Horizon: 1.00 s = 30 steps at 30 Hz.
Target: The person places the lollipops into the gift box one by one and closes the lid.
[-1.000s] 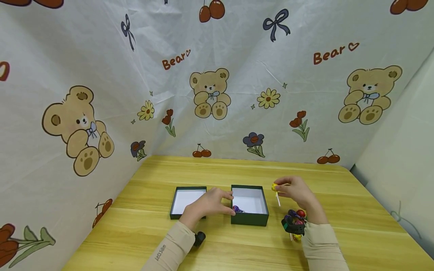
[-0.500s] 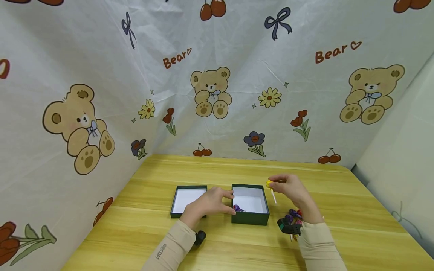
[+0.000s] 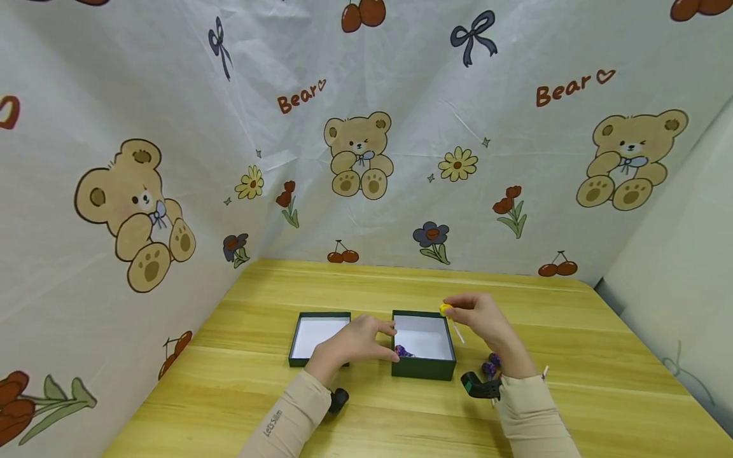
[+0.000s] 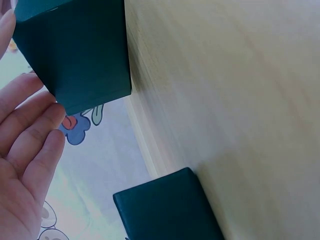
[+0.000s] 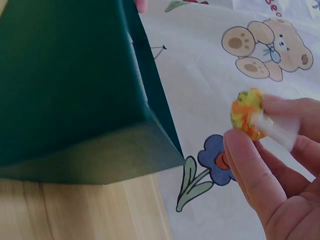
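Note:
My right hand (image 3: 481, 316) pinches a yellow-wrapped lollipop (image 3: 445, 310) by its candy end, at the far right corner of an open dark green box (image 3: 424, 369). Its white stick slants downward; in the right wrist view the wrapper (image 5: 244, 116) shows orange and yellow-green patches. My left hand (image 3: 356, 341) rests at the box's left side, thumb by the near corner. The left wrist view has its fairly straight fingers (image 4: 37, 135) against the green wall. Inside the white-lined box, a purple-wrapped lollipop (image 3: 403, 351) lies in the near left corner.
A shallow green-edged lid (image 3: 315, 333), white inside, lies left of the box, partly behind the left forearm. Several lollipops (image 3: 490, 364) lie on the wooden table (image 3: 366, 413) to the right, mostly hidden by the right wrist and its black camera (image 3: 480, 387). A bear-print cloth stands behind.
My right hand has carried the yellow lollipop leftward to the box's far right corner. The left hand stays at the box, and the purple lollipop inside has not moved.

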Motion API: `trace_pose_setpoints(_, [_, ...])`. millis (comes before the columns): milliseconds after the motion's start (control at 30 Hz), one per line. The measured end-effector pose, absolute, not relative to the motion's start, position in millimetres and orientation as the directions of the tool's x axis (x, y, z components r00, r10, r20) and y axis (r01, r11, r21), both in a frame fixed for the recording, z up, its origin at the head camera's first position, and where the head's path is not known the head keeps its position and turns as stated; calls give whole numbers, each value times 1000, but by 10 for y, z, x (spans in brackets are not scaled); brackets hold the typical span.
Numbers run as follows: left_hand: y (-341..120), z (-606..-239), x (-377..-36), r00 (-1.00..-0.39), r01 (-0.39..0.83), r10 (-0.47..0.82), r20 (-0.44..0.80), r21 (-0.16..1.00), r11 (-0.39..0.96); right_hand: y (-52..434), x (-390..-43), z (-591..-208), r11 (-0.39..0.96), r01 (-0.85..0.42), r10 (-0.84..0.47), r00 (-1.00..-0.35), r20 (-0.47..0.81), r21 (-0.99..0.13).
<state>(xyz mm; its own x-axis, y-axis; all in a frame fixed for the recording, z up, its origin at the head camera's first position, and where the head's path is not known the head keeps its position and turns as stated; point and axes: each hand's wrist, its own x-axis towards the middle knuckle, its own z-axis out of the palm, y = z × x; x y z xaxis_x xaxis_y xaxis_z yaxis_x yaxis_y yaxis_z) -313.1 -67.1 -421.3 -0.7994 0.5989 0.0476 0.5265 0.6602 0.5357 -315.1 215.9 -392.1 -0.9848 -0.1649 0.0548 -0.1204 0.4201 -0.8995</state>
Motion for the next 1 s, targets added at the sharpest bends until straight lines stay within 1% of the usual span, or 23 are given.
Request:
trace_pose_setpoints(200, [-672,-4206,-3134,-799,526,600,44,537,660,2043,-3137,-3915,459,-144,-180,-981,67,-877])
trace_pose_setpoints(600, [-666,-4179,-3132,-798,527,601,41,532,663,1861,-3173,-3958,452,-170,-182,-979,96,-875])
trace_pose_setpoints(800, [-668,-4186,-3139,-795,523,605,36,545,655,1784,-3182,-4003,460,-199,-215,-971,109,-865])
trace_pose_setpoints(1000, [-664,-4188,-3144,-785,541,617,53,545,641,1717,-3204,-4076,460,-243,-275,-953,123,-854])
